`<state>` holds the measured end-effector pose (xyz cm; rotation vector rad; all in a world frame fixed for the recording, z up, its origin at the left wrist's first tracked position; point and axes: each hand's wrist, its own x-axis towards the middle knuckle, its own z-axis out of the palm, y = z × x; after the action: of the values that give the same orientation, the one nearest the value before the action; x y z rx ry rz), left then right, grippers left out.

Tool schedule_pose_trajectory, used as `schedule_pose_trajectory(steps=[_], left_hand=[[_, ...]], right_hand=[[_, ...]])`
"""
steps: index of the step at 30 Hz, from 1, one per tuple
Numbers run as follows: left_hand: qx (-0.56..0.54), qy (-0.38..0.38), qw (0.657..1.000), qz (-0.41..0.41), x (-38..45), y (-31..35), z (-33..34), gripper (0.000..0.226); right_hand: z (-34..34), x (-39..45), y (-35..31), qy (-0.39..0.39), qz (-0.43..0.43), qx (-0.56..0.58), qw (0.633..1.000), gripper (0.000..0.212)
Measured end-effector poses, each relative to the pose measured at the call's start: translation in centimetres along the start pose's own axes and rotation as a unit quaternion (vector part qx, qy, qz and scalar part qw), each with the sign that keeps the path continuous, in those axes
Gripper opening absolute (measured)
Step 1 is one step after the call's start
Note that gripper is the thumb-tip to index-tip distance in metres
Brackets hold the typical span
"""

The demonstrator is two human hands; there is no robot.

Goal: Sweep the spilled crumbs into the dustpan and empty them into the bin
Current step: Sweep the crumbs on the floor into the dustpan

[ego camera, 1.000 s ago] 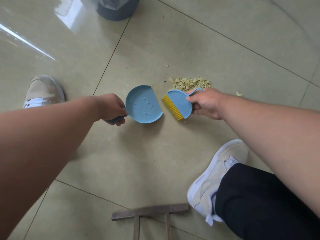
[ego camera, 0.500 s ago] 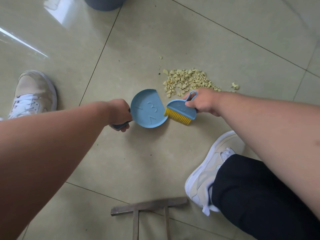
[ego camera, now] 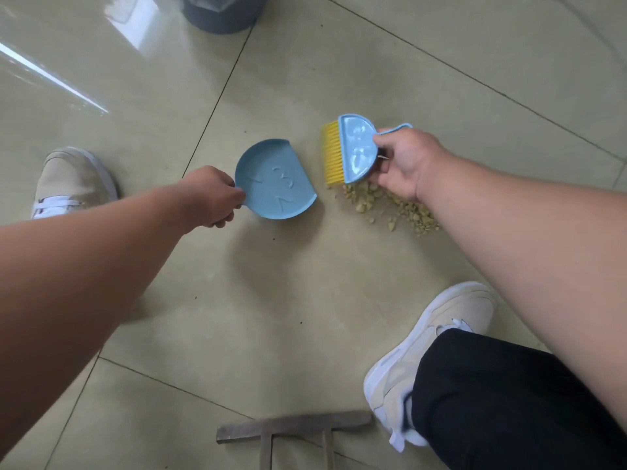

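My left hand (ego camera: 212, 198) grips the handle of a small blue dustpan (ego camera: 276, 179), which lies on the tiled floor with its open straight edge facing right. My right hand (ego camera: 403, 162) holds a blue hand brush (ego camera: 356, 147) with yellow bristles (ego camera: 330, 154) pointing left, just right of the pan. A pile of yellowish crumbs (ego camera: 390, 205) lies on the floor below the brush, partly hidden by my right hand and forearm. The grey bin (ego camera: 224, 11) stands at the top edge, beyond the dustpan.
My left shoe (ego camera: 71, 181) is planted at the left. My right shoe (ego camera: 431, 351) and black trouser leg (ego camera: 509, 401) are at the lower right. A rusty metal frame (ego camera: 291, 432) lies on the floor at the bottom edge.
The brush has swung from the near side of the crumbs to their far side, bristles now pointing left. The view shifted, so the pile now sits nearer to me, under my right hand.
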<state>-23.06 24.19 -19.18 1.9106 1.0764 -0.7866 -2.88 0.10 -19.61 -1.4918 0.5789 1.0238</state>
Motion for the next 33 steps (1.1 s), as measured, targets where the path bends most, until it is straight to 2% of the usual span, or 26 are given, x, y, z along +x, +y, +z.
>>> schedule_pose_trajectory(steps=[4, 10, 21, 27, 30, 33], left_hand=[[-0.011, 0.029, 1.0, -0.004, 1.7, 0.5, -2.2, 0.024], [0.014, 0.031, 0.999, -0.008, 3.3, 1.4, -3.3, 0.026], [0.061, -0.004, 0.998, 0.0, 1.6, 2.4, -0.7, 0.028], [0.068, 0.009, 0.998, -0.013, 0.9, 1.4, -0.4, 0.032], [0.053, 0.028, 0.998, -0.016, 1.1, 0.2, -1.0, 0.033], [0.041, 0.035, 0.998, -0.012, 1.5, -0.7, -1.6, 0.03]], right_hand=[[4.0, 1.7, 0.0, 0.008, 0.006, 0.08, 0.997, 0.016], [6.7, 3.3, 1.4, 0.034, 0.008, 0.068, 0.997, 0.017], [-1.8, 0.9, 2.0, 0.114, 0.003, 0.037, 0.993, 0.022], [-5.1, 0.1, 0.8, 0.164, -0.019, 0.027, 0.986, 0.021], [-4.8, 0.4, 0.3, 0.158, -0.014, 0.058, 0.986, 0.029], [-2.6, 0.6, 0.4, 0.112, -0.012, 0.042, 0.993, 0.021]])
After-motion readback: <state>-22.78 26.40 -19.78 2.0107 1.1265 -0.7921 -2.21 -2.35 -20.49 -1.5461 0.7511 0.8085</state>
